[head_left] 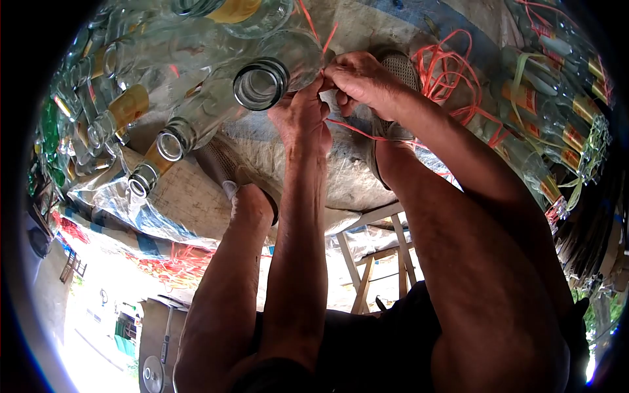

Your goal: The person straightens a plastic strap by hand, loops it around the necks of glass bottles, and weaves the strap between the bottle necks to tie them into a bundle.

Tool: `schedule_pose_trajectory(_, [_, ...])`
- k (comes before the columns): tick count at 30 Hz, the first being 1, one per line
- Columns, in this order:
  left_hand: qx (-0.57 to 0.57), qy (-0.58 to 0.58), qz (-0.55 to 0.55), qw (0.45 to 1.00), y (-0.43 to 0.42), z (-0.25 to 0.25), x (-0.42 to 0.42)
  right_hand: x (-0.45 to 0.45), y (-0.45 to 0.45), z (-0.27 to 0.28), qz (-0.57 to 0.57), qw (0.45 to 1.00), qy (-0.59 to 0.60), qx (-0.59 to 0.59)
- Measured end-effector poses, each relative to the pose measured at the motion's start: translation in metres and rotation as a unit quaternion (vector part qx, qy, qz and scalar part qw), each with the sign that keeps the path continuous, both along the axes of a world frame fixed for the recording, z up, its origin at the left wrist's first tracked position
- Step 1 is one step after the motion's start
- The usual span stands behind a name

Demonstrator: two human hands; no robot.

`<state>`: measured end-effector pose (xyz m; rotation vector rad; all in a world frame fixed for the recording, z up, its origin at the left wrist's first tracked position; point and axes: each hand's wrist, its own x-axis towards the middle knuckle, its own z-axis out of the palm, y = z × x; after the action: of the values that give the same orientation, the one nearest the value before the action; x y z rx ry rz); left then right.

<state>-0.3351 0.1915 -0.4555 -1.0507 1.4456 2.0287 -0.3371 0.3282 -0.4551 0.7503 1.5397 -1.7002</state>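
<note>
My left hand (pixel 303 118) is closed beside a clear glass bottle (pixel 261 83) whose open mouth faces me. Fingers bent, my right hand (pixel 359 77) meets it at the bottle's side. Both hands pinch a thin red string (pixel 354 129), which trails from them to the right; another piece rises above them. The fingertips partly hide the string between them. More clear bottles (pixel 173 143) lie side by side to the left, some with yellow-orange labels.
A tangle of red string (pixel 452 75) lies right of my hands on the pale sheet (pixel 347 177). Labelled bottles (pixel 524 98) are stacked at the far right, more at the far left. My shoes (pixel 226 160) rest on the sheet. A wooden stool (pixel 363 288) stands between my legs.
</note>
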Motion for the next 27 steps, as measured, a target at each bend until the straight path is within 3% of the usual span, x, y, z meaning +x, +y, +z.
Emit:
schedule_pose_trajectory(3, [0.010,0.003,-0.010,1.000,-0.004,-0.002,-0.001,0.004,-0.007,0.003,-0.086,0.995,-0.037,-0.027])
schedule_pose_trajectory(12, [0.008,0.000,-0.024,1.000,-0.006,0.004,-0.006,0.010,0.003,-0.007,-0.078,0.992,0.023,-0.094])
schedule_pose_trajectory(21, [0.002,-0.030,-0.057,0.998,-0.011,0.008,-0.007,0.005,0.001,-0.001,0.018,0.996,0.081,0.011])
schedule_pose_trajectory(27, [-0.010,-0.057,-0.058,0.997,-0.015,0.010,-0.005,0.007,-0.006,-0.007,0.000,0.994,0.097,0.052])
